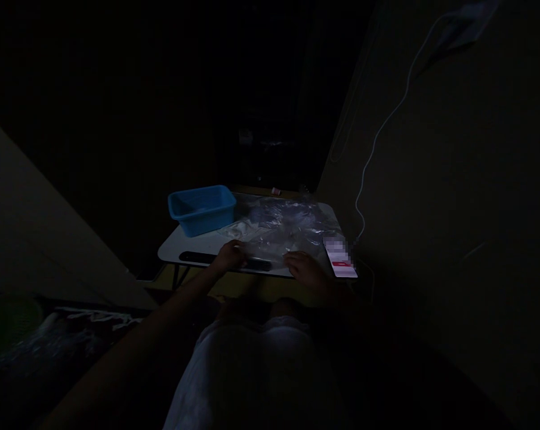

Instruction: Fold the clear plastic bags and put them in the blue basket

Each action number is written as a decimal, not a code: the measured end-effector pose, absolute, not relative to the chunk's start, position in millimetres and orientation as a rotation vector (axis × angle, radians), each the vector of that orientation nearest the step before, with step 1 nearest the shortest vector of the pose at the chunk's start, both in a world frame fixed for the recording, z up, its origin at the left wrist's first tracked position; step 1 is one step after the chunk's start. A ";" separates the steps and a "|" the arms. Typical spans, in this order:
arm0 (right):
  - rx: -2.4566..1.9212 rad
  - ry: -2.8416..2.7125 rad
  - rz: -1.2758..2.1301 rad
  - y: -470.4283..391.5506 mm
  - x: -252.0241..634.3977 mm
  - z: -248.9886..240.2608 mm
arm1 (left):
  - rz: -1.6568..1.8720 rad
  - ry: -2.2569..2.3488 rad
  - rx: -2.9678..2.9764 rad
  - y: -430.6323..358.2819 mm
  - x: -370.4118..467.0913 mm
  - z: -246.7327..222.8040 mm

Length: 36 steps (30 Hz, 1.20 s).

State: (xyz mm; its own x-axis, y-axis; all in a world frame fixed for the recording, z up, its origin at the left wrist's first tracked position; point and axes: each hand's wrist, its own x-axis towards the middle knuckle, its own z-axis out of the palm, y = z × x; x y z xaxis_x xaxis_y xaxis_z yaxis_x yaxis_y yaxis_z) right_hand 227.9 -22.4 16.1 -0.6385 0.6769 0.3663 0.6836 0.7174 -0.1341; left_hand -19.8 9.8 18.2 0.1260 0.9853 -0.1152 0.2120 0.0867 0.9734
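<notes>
Clear plastic film or bags (292, 218) lie crumpled over the middle and right of a small white table (173, 245). At the near edge of the plastic, my left hand (232, 255) has its fingers closed on the plastic's left corner. My right hand (302, 266) pinches the same near edge further right. A long dark bar (198, 258) lies along the table's front edge, partly behind my left hand and under the plastic. The scene is very dim, so fingertip detail is faint.
A blue basin (207, 212) stands at the table's back left. A lit phone (340, 257) lies at the right edge, with a white cable (375, 140) rising to the wall. A green basket (10, 322) and loose plastic (50, 346) are at lower left.
</notes>
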 end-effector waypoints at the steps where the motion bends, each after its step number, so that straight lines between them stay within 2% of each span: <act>1: -1.077 -2.511 -0.004 -20.5 230.2 12.9 | 0.907 1.344 1.360 9.6 -20.8 16.8; 4: -1.117 -2.473 0.039 -16.7 234.8 6.7 | 0.776 1.599 1.625 8.0 -20.2 18.1; 10: -1.075 -2.469 0.086 -21.3 234.7 4.4 | 0.261 1.974 2.304 1.8 -2.4 28.8; 20: -1.082 -2.485 0.107 -23.7 236.2 0.8 | 0.381 2.042 2.490 13.2 -2.1 27.9; 23: -1.102 -2.489 0.140 -25.0 233.2 2.9 | 0.418 1.750 2.734 7.4 8.3 29.5; 27: -1.104 -2.495 0.170 -26.6 228.1 5.7 | 0.260 1.180 2.937 2.3 28.3 20.0; 36: -1.177 -2.503 0.244 -37.7 230.6 13.2 | 0.291 1.651 2.702 22.1 22.9 -3.8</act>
State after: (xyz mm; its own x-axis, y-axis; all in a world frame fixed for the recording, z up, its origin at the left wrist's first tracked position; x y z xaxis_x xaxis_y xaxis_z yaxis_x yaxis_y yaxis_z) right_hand 230.6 -37.7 13.2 -0.5866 0.7702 0.2503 0.7075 0.6378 -0.3044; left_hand 22.9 22.1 -3.8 0.4443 0.8785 0.1753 0.8855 -0.4604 0.0630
